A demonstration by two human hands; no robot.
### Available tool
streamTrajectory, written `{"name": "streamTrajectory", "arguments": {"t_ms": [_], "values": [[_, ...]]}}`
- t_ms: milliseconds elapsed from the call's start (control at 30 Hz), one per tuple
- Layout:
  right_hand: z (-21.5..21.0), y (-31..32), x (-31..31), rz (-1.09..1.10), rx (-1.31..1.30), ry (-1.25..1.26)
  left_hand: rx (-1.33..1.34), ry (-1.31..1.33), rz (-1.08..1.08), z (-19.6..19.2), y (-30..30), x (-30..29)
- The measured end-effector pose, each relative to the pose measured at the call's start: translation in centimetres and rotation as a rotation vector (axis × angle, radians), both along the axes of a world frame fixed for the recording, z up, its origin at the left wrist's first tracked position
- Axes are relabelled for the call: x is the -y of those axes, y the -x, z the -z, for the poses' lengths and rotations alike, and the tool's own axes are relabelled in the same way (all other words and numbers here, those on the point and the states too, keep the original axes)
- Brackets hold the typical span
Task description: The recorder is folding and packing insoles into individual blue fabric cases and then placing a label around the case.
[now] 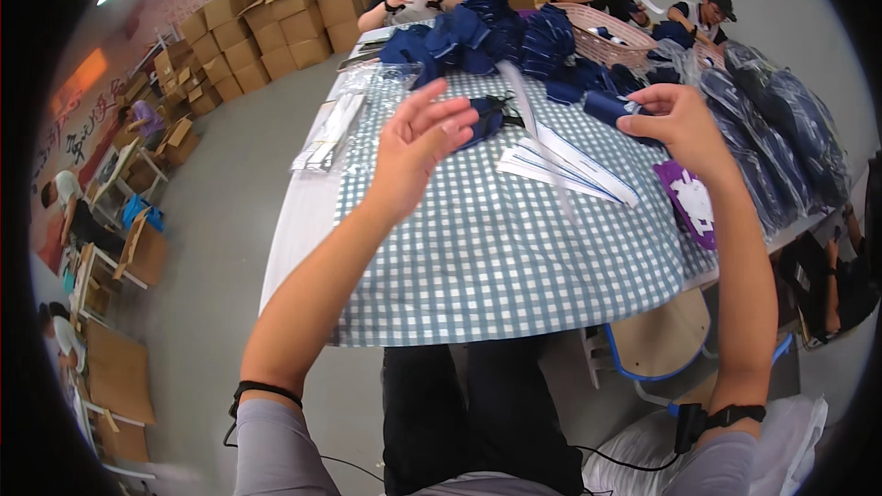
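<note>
My left hand (418, 142) is raised over the table, fingers spread, holding nothing that I can see. Just beyond its fingertips lies a dark blue folded fabric piece (485, 121) with black cords beside it. At the right, my right hand (678, 124) pinches the end of a rolled or folded navy fabric item (606, 108) between thumb and fingers. White paper strips (574, 165) with blue edges fan out on the checked tablecloth (496, 257) between my hands. A translucent strip (525, 96) rises across them, blurred.
Navy fabric bundles (491, 23) pile up at the table's far side, near a pink basket (602, 32). Plastic-wrapped navy goods (781, 129) line the right edge. A purple container (673, 202) holds white pieces. Clear packets (335, 129) lie left. Several people sit opposite; a stool (657, 340) stands below.
</note>
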State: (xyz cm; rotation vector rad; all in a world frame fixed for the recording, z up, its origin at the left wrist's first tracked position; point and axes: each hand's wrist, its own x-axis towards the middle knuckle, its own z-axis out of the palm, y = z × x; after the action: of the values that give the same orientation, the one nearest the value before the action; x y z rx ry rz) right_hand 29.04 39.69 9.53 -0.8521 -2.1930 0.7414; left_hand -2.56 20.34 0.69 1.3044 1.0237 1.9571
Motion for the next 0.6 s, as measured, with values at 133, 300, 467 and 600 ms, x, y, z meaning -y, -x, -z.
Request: {"name": "streamTrajectory", "arguments": {"t_ms": [133,300,467,600], "values": [[3.8,8.4,1.0,-0.199,-0.071,0.180,0.255,0.260,0.117,3.2,-0.9,1.9],[7.7,14.9,0.5,-0.228,-0.229,0.275,-0.585,0.402,-0.179,4.2,-4.2,3.0],[9.8,14.6,-0.2,-0.187,-0.277,0.327,-0.445,0.488,-0.082,4.2,-4.2,2.8],[8.4,13.7,1.6,-0.282,-0.273,0.375,-0.177,0.445,-0.081,4.1,-3.0,2.8]]}}
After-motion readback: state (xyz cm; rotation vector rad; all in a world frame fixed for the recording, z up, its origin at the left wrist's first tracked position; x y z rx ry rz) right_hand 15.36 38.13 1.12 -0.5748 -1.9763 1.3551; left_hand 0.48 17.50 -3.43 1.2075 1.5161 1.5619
